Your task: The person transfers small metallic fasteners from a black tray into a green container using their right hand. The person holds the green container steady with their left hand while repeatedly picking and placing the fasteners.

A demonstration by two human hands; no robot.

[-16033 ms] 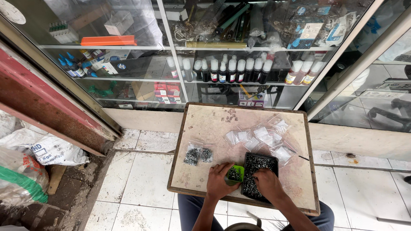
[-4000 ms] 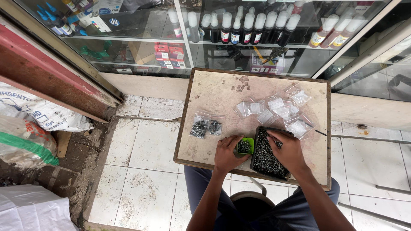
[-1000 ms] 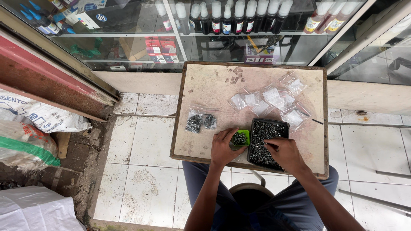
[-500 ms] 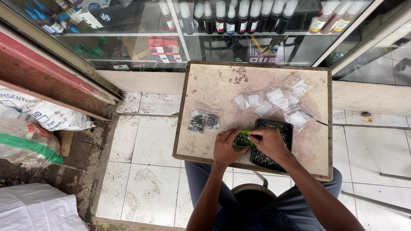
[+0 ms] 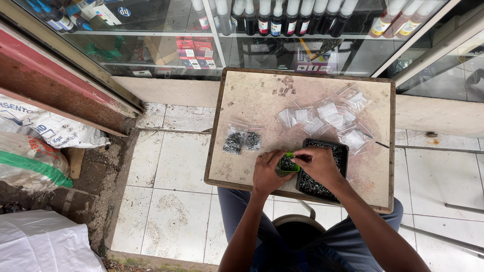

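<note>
My left hand (image 5: 269, 174) rested at the near edge of the small square wooden desk (image 5: 257, 108), its grip closed around a little green plastic cup (image 5: 289, 164) filled with tiny dark metal parts, which sat on the desk surface just left of the black rectangular plastic tray (image 5: 330, 151); my right hand (image 5: 318, 165) lay over the near left part of that tray, fingers drawn together in a pinch at the rim of the green cup, though whether anything sat between the fingertips I could not tell. The tray held a loose layer of small dark screws or similar bits and stood near the front right of the desk. Beyond it, toward the far right, a scatter of small clear plastic zip bags (image 5: 327, 116) lay overlapping one another, flat and seemingly empty. To the left of my hands, well apart from the tray, two clear zip bags packed with dark parts (image 5: 242, 141) lay side by side. A few tiny scraps (image 5: 285, 89) sat near the far edge of the desk. In front of the desk stood a glass display cabinet (image 5: 151, 55) with rows of ink bottles (image 5: 282, 15) on its shelf, and below on the left lay pale floor tiles (image 5: 171, 161) and white printed sacks (image 5: 45, 131)
</note>
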